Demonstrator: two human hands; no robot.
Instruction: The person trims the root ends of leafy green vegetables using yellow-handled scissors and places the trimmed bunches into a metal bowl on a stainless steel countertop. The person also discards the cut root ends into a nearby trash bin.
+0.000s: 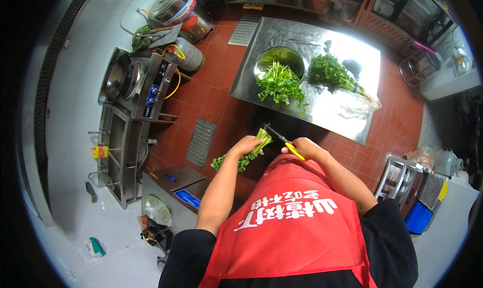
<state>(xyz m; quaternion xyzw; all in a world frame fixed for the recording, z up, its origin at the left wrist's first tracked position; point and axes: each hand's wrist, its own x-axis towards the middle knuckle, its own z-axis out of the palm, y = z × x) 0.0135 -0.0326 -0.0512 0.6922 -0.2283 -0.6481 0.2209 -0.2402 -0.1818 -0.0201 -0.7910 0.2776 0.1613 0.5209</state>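
My left hand (pixel 247 145) is closed around a bunch of leafy green herbs (pixel 245 162), its cut stem ends pointing up and right and its leaves hanging to the lower left. My right hand (pixel 305 149) grips scissors with yellow handles (pixel 294 151); their dark blades point towards the stem ends without touching them, as far as can be seen. Beyond both hands, a round metal bowl (pixel 304 63) on the steel table holds more leafy stems (pixel 281 85), which droop over its near rim. A tied bunch of green herbs (pixel 328 71) lies to its right.
The steel table (pixel 245 80) stands in front, bearing a ladle (pixel 327 44) and a clear plastic bag (pixel 351 105). At left are a gas stove with a wok (pixel 119 77) and a gas cylinder (pixel 188 55). A metal-topped appliance (pixel 177 178) stands near my left arm. Floor drains lie between.
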